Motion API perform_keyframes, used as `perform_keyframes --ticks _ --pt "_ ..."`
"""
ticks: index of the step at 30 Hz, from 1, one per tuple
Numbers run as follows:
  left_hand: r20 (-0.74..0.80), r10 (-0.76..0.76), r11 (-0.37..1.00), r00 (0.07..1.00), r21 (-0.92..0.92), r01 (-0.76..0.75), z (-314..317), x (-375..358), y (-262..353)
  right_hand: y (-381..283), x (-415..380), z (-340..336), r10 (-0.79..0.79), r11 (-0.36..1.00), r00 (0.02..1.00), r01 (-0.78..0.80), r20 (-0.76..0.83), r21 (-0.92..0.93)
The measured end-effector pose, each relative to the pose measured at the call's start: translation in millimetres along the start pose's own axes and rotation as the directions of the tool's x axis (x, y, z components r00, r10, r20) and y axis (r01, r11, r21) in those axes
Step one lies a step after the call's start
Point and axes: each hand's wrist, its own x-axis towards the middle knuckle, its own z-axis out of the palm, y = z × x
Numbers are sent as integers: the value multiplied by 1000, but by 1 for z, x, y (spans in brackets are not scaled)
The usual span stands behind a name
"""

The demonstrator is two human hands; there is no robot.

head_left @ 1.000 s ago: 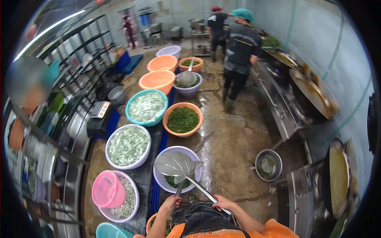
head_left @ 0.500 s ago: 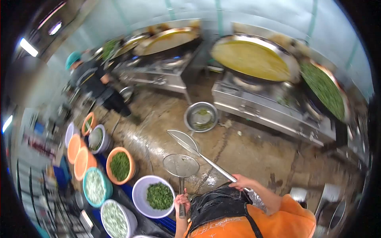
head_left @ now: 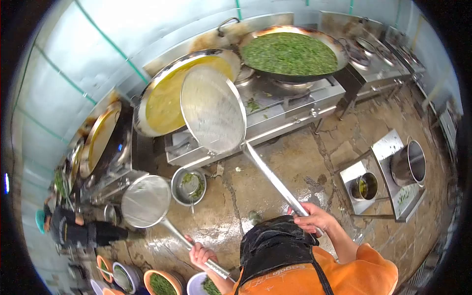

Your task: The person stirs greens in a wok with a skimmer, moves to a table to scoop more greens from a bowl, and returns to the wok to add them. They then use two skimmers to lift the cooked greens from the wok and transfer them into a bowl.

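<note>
My right hand grips the long steel handle of a large round mesh skimmer, whose head is raised in front of a wok of yellow oil. My left hand holds the handle of a second, smaller skimmer that hangs over the wet floor beside a steel bowl. To the right of the oil wok, a big wok of chopped green vegetables sits on the steel stove. I wear an orange shirt and a black apron.
More woks line the stove at left. A person in a teal cap stands at far left. Basins of greens sit at the bottom left. Steel stands with pots are at right. The concrete floor is wet.
My view has swung right, from the basins to the stove. Both skimmers have lifted; the right one now rises high toward the oil wok, and the left one has moved out to the left.
</note>
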Motion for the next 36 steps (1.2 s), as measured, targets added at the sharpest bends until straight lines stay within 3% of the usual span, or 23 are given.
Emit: perform_keyframes --ticks 3,9,11,13,18,20,21,23,24,25,27,28,30,36 --pt "123 -49 991 991 131 33 31 39 7 -32 1 -8 -196 970 977 205 -81 130" --pt "164 -74 934 984 358 10 78 129 -5 -149 21 -49 -521 848 749 510 -409 -144" --pt "181 -52 908 982 419 -29 88 161 -20 -197 19 -56 -570 819 648 501 -506 -281" --pt "211 -108 930 971 367 24 86 194 -35 -235 17 -95 -592 806 597 457 -541 -376" --pt "310 -283 948 908 235 215 88 257 -88 -316 11 -196 -578 816 551 363 -602 -450" --pt "303 -313 947 900 169 272 93 267 -124 -340 14 -222 -384 901 487 12 -785 -433" --pt "306 -315 947 899 171 273 89 271 -134 -347 14 -232 -386 901 486 16 -784 -433" --pt "302 -388 921 871 171 351 75 281 -151 -361 15 -248 -225 915 533 -173 -816 -365" --pt "293 -412 911 863 146 385 70 283 -161 -367 12 -255 -123 935 573 -207 -810 -288" --pt "289 -415 910 863 150 387 68 284 -173 -373 6 -262 -118 937 574 -207 -810 -283" --pt "292 -449 893 845 121 433 63 282 -201 -386 -6 -282 52 975 738 -183 -673 -125" --pt "285 -463 886 839 111 451 64 281 -219 -393 -8 -292 55 972 740 -192 -670 -133" --pt "285 -468 883 837 122 453 58 280 -252 -400 -13 -309 191 982 823 -168 -535 91" --pt "243 -405 912 881 167 373 45 267 -353 -411 9 -373 211 974 924 -173 -320 144"
